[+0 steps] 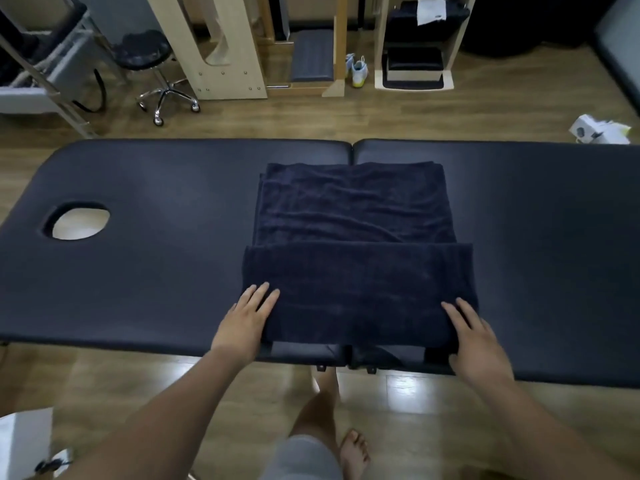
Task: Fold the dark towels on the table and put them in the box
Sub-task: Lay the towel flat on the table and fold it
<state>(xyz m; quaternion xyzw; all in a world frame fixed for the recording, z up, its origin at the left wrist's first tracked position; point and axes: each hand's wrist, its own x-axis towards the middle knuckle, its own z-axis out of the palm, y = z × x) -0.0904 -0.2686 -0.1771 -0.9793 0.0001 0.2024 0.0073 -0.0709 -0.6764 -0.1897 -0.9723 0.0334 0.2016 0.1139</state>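
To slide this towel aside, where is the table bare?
Bare table lies between the face hole and the towel, and right of the towel. Crowded: the middle, where left hand and right hand rest on it.

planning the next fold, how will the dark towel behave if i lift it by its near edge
Probably floppy: the dark towel lies in soft wrinkles, its near part folded over. Lifted by one corner it would likely sag; the left hand and right hand rest at both near corners. It may slide on the smooth table.
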